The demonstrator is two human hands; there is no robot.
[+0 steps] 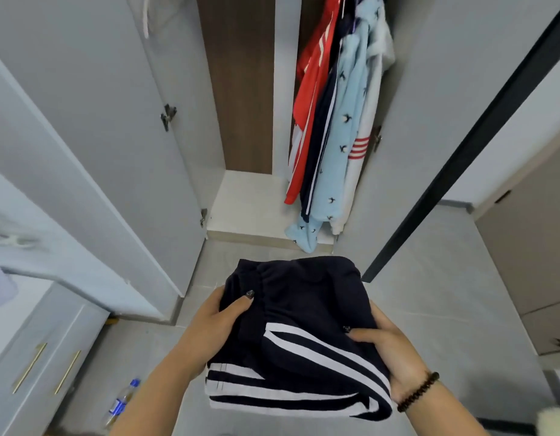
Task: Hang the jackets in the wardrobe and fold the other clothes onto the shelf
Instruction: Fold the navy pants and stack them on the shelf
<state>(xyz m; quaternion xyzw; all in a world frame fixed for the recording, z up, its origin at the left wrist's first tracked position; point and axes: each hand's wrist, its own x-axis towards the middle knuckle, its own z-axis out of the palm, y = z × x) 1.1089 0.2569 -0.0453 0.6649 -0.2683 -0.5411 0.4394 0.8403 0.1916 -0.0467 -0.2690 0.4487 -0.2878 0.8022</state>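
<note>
Wardrobe (241,89) ahead, folded trousers (304,335) between both grips.

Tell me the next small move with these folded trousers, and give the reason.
Probably carry the folded trousers forward and down onto the white wardrobe shelf. Both the left hand and right hand already grip the bundle, the doors stand open, and the jackets already hang to the right.

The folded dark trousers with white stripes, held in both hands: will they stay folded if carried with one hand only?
Probably not. The folded dark trousers look soft and floppy: the edges sag past the left hand and right hand. The layers seem loose, so they may slide apart. They are likely light.
</note>
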